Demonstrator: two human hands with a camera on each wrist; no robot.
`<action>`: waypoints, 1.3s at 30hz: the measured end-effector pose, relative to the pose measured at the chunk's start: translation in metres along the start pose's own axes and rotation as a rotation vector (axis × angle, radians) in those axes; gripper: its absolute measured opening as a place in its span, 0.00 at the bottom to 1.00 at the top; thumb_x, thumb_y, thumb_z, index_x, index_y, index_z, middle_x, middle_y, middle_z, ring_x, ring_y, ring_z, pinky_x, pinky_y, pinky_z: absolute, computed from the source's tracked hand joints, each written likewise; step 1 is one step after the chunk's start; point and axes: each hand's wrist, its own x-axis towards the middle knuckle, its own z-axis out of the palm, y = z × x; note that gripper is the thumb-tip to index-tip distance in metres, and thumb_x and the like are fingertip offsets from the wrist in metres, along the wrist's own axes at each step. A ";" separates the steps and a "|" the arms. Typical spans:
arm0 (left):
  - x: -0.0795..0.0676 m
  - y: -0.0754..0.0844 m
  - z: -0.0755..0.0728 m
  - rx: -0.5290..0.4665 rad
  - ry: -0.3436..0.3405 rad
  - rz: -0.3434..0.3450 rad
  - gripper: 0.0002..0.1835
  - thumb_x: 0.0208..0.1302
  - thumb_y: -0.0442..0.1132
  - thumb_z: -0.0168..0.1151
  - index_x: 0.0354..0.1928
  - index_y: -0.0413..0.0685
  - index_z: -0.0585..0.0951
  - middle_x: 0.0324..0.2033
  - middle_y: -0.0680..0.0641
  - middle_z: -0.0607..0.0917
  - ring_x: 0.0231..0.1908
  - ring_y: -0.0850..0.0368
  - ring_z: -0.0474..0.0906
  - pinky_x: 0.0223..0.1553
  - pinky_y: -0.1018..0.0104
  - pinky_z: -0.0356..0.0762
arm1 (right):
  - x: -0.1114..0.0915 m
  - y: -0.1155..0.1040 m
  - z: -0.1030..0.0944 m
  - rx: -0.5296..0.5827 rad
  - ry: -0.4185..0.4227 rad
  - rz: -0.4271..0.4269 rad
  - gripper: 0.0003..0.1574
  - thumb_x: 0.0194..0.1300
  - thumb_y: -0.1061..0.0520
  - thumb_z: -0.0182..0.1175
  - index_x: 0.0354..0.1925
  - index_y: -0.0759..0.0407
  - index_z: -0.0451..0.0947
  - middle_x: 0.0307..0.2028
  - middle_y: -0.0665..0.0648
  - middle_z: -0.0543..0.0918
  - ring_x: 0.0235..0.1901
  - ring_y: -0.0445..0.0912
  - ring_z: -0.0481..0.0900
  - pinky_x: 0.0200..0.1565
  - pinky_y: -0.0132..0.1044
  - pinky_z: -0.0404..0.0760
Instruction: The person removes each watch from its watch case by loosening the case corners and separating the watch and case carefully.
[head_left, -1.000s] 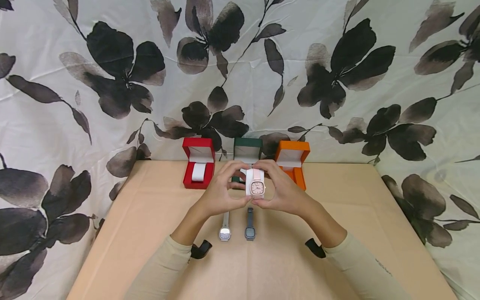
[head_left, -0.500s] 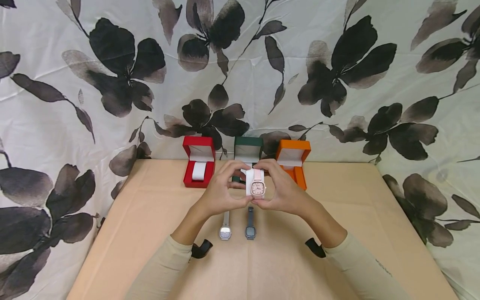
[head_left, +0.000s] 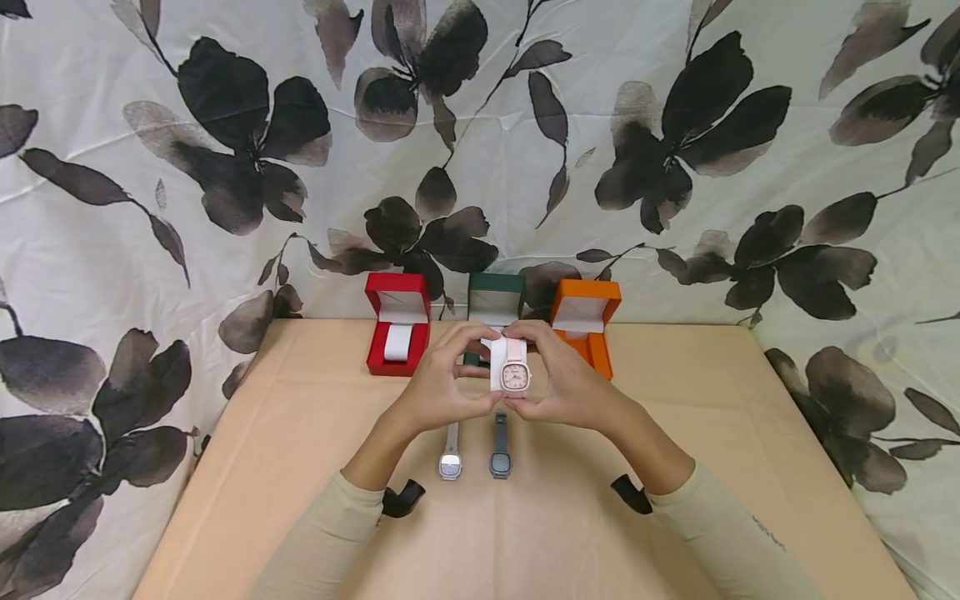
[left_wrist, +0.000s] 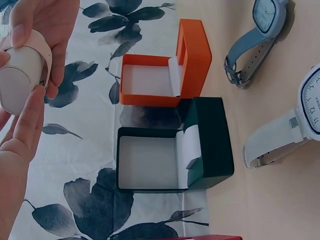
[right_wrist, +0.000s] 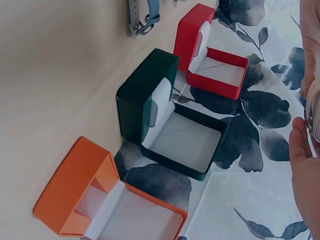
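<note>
Both hands hold a pink-strapped watch [head_left: 515, 375] wrapped around a white watch cushion [head_left: 497, 364], raised over the table in the head view. My left hand [head_left: 442, 382] grips the left side between thumb and fingertips. On the right side, my right hand [head_left: 572, 379] pinches it at top and bottom. The left wrist view shows the round end of the cushion [left_wrist: 17, 87] with the strap [left_wrist: 46, 50] looped over it. Only the edge of the watch appears in the right wrist view, by the right hand [right_wrist: 306, 175].
Behind the hands stand open red [head_left: 397, 285], green [head_left: 496, 285] and orange [head_left: 590, 290] watch boxes. White cushions sit in the red and green ones. Nearer lie a silver-white watch [head_left: 450, 465] and a grey-blue watch [head_left: 500, 463] on the tan table [head_left: 697, 400]. Floral cloth [head_left: 555, 192] hangs behind.
</note>
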 end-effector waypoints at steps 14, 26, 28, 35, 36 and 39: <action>0.002 -0.002 -0.001 0.001 -0.009 -0.002 0.37 0.49 0.28 0.78 0.63 0.43 0.73 0.58 0.45 0.76 0.50 0.50 0.80 0.48 0.64 0.88 | 0.000 0.004 0.000 -0.007 -0.003 0.010 0.58 0.45 0.51 0.85 0.66 0.58 0.62 0.61 0.56 0.72 0.57 0.45 0.73 0.60 0.49 0.82; 0.005 -0.003 -0.003 -0.006 -0.021 -0.012 0.37 0.50 0.28 0.78 0.63 0.44 0.73 0.59 0.46 0.76 0.51 0.50 0.81 0.48 0.64 0.88 | 0.003 0.004 -0.001 -0.011 -0.027 0.039 0.55 0.47 0.52 0.82 0.66 0.57 0.62 0.63 0.56 0.70 0.58 0.45 0.72 0.62 0.44 0.82; 0.006 -0.003 -0.003 -0.005 -0.027 -0.015 0.37 0.51 0.28 0.78 0.63 0.44 0.73 0.59 0.46 0.76 0.51 0.49 0.81 0.49 0.64 0.88 | 0.003 0.003 -0.001 -0.003 -0.026 0.036 0.56 0.47 0.53 0.82 0.67 0.57 0.61 0.64 0.56 0.70 0.58 0.45 0.72 0.62 0.44 0.82; 0.004 -0.003 -0.003 -0.004 -0.045 -0.032 0.36 0.51 0.28 0.77 0.63 0.46 0.73 0.59 0.46 0.76 0.50 0.50 0.80 0.49 0.64 0.88 | 0.001 0.004 0.000 0.006 -0.019 0.031 0.56 0.46 0.51 0.83 0.66 0.56 0.61 0.62 0.53 0.72 0.56 0.44 0.74 0.60 0.40 0.81; 0.004 -0.003 -0.003 -0.004 -0.046 -0.035 0.36 0.50 0.28 0.77 0.63 0.46 0.73 0.59 0.46 0.76 0.50 0.49 0.80 0.49 0.64 0.88 | 0.001 0.004 0.000 0.003 -0.020 0.029 0.56 0.46 0.51 0.83 0.66 0.56 0.61 0.62 0.53 0.73 0.56 0.43 0.74 0.60 0.40 0.81; 0.003 -0.002 -0.002 -0.003 -0.049 -0.034 0.36 0.50 0.28 0.77 0.62 0.45 0.73 0.58 0.46 0.76 0.50 0.49 0.80 0.48 0.64 0.88 | -0.001 0.005 0.000 -0.001 -0.020 0.029 0.57 0.45 0.50 0.84 0.65 0.56 0.61 0.61 0.54 0.73 0.55 0.44 0.74 0.60 0.41 0.82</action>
